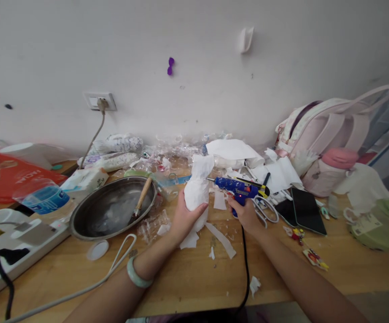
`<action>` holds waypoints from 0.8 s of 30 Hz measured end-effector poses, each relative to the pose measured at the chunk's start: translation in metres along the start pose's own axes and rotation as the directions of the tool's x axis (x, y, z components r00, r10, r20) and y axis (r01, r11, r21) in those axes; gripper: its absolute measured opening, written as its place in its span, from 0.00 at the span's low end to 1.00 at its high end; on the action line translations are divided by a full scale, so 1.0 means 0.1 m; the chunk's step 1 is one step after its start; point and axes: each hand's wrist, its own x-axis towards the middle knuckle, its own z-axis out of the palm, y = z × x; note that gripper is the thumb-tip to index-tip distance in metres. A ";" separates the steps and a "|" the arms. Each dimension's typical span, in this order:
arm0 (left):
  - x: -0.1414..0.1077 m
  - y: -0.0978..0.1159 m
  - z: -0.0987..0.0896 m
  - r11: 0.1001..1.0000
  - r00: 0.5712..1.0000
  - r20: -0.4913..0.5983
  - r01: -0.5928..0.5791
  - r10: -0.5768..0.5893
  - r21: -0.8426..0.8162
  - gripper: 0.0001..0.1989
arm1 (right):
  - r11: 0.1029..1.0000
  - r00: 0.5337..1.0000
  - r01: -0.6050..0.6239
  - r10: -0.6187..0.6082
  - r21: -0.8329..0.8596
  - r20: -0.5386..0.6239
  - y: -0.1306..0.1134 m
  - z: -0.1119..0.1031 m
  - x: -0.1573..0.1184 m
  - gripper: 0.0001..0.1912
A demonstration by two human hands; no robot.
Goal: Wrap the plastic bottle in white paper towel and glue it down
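Note:
My left hand (188,214) is wrapped round a white paper-covered bottle shape (197,190), held upright over the table. In my right hand (246,215) is a blue hot glue gun (236,187), its small red light lit. The gun's metal nozzle points left at the narrow upper part of the wrapped shape; I cannot tell whether it touches. A black cord (245,264) runs from the gun's handle down past the table's front edge. Torn paper strips (222,240) lie on the wood below my hands.
At left stand a metal bowl (114,229) with a wooden-handled brush (143,197) and a white power strip (29,251). White scissors (271,211), a black phone (307,211) and a green container (379,229) lie to the right. A pink backpack (325,130) and crumpled plastic (177,148) line the wall.

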 end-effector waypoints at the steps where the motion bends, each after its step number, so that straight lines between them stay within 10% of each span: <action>1: 0.00 0.01 0.00 1.000 1.000 0.000 0.004 -0.004 0.005 0.32 | 1.000 1.000 0.002 -0.002 0.005 -0.002 0.00 0.00 0.01 0.15; 24: 0.01 -0.07 -0.02 0.998 0.999 -0.005 0.036 -0.036 0.042 0.26 | 0.994 0.996 0.087 -0.086 0.066 -0.017 0.11 -0.03 -0.05 0.16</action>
